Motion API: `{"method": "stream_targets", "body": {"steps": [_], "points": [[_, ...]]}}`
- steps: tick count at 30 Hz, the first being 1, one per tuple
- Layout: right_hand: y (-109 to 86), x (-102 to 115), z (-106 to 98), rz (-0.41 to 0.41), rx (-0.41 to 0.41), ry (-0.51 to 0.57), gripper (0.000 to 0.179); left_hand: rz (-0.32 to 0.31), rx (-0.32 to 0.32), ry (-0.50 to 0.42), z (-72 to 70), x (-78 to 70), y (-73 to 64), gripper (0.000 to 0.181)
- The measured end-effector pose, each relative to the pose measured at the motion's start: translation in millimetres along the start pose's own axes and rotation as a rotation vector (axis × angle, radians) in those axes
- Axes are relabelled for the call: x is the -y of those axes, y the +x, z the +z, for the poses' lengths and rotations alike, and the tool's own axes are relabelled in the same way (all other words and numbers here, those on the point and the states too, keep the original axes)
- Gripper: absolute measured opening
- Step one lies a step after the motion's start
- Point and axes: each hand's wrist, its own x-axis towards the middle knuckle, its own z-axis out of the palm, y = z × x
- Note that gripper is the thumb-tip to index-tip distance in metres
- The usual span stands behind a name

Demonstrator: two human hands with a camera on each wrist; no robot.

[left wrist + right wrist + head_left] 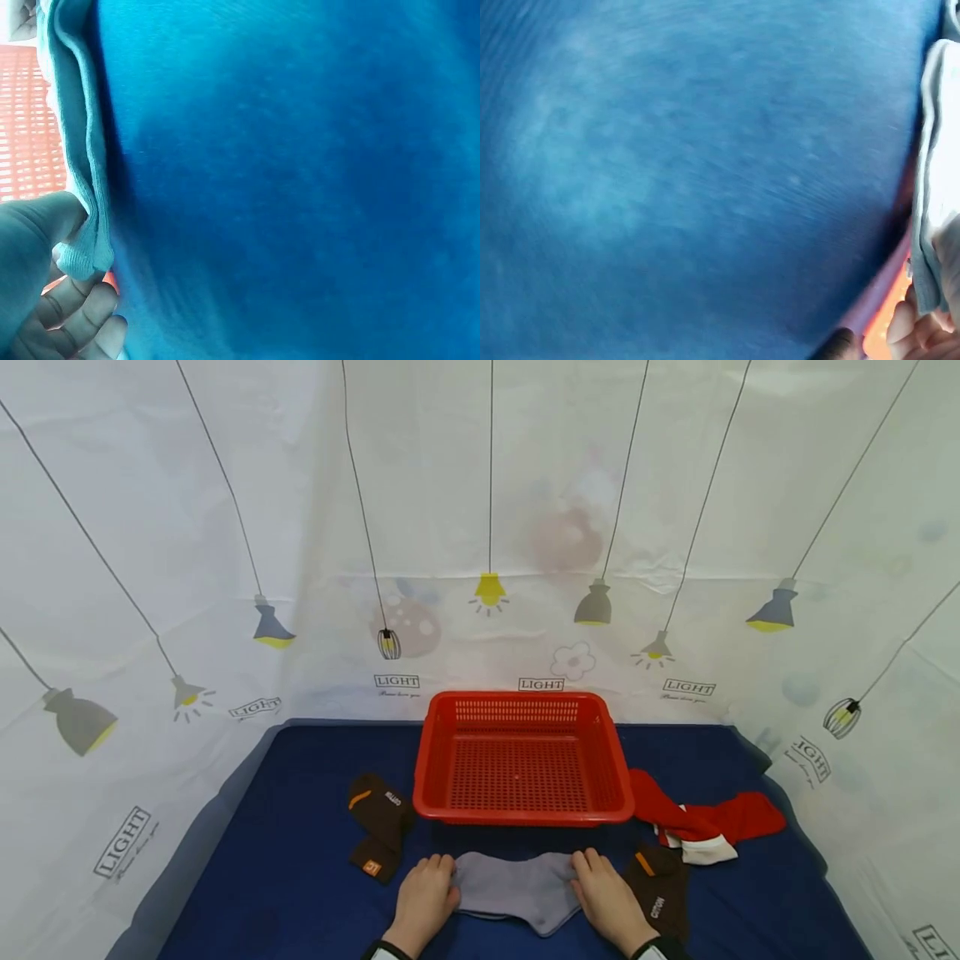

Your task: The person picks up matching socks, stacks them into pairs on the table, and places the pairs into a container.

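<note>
A pair of light grey socks [517,885], one laid over the other, stretches between my two hands in front of the basket. My left hand [424,893] pinches the left end between thumb and fingers. At the opposite end, my right hand [611,897] pinches the socks the same way. In the left wrist view, the two layers of the socks [75,135] run up from the fingertips [101,300]. The right wrist view has the edge of the socks [928,165] at its right side, with part of the right hand [922,330] cut off.
Behind the socks stands a red plastic basket [525,817] with nothing visible inside. One brown sock bundle [384,820] lies to its left, another brown sock bundle [663,885] beside my right hand. Red-and-white socks [705,822] lie at right on the dark blue cloth [285,860].
</note>
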Motion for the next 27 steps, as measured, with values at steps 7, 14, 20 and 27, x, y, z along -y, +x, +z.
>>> {"method": "stream_targets", "body": {"steps": [7, 14, 20, 27], "points": [[1.0, 1.1, -19.1, 0.008, -0.109, 0.020, 0.030, -0.013, -0.028, 0.005, -14.0, -5.3, 3.8, 0.024], [-1.2, 2.5, -33.4, 0.005, -0.182, 0.034, 0.031, -0.015, -0.047, -0.014, -28.3, -10.4, 5.7, 0.024], [-1.4, 1.6, -40.6, 0.011, -0.176, 0.038, 0.024, 0.013, -0.097, -0.022, -36.2, -12.6, 8.0, 0.024], [3.7, -1.6, -50.1, -0.030, -0.228, 0.038, 0.018, 0.040, -0.155, -0.004, -46.2, -15.4, 15.2, 0.026]]}}
